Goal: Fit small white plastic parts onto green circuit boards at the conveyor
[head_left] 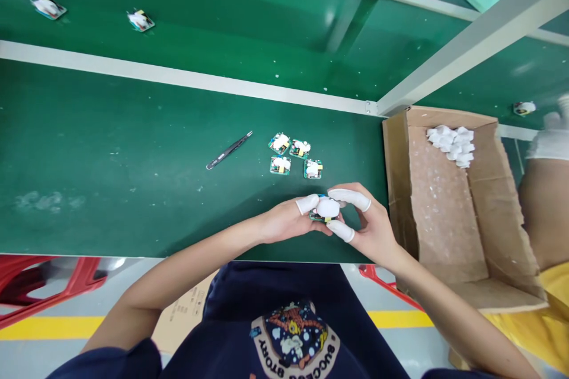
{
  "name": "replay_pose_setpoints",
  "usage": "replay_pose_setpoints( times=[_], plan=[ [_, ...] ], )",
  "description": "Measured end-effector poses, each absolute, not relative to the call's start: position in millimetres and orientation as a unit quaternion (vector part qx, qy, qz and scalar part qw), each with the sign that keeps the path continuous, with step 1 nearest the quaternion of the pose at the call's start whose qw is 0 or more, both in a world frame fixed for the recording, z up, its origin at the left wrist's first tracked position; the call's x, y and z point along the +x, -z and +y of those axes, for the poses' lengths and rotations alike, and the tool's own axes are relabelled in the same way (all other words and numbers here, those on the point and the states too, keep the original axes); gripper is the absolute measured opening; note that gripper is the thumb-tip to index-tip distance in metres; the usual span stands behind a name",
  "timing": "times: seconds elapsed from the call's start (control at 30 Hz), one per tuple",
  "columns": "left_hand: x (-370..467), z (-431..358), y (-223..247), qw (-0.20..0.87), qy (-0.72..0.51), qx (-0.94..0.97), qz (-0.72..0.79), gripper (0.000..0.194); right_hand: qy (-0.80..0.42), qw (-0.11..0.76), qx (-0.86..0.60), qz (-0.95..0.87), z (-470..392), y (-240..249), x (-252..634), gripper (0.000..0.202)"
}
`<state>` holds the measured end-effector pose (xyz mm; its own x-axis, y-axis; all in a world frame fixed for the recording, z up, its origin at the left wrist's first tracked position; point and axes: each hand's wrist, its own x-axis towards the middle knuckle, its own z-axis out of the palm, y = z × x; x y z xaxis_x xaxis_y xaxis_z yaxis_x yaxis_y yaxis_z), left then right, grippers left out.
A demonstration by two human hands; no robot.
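Observation:
Near the front edge of the green bench, my left hand (pixel 297 216) grips a small circuit board (pixel 328 208) with a white blob on top. A white finger cot covers the left thumb. My right hand (pixel 362 219), with white cots on its thumb and forefinger, closes on the same board from the right side. Just beyond my hands lie several similar boards (pixel 280 164) with white blobs and yellow parts. Black tweezers (pixel 229 150) rest on the bench to their left. The undersides of the held board and some fingertips are hidden.
An open cardboard box (pixel 444 225) stands at the right, with crumpled white pieces (pixel 452 143) inside. A metal rail (pixel 186 76) crosses behind the work area. Beyond it sit more boards (pixel 141 20). Another person's arm (pixel 544 201) shows at the far right.

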<state>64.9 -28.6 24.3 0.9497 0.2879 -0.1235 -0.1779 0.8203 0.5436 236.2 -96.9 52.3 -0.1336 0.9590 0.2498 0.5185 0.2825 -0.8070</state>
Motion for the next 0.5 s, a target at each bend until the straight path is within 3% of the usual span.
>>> replay_pose_setpoints(
  times=[0.37, 0.5],
  plan=[
    [70, -43, -11, 0.955, -0.132, 0.229, 0.136, 0.038, -0.212, 0.386, -0.526, -0.727, -99, -44, 231, 0.031],
    [68, -38, -15, 0.956, -0.131, 0.232, 0.122, 0.044, -0.216, 0.386, -0.537, -0.718, -106, -56, 246, 0.045]
  ],
)
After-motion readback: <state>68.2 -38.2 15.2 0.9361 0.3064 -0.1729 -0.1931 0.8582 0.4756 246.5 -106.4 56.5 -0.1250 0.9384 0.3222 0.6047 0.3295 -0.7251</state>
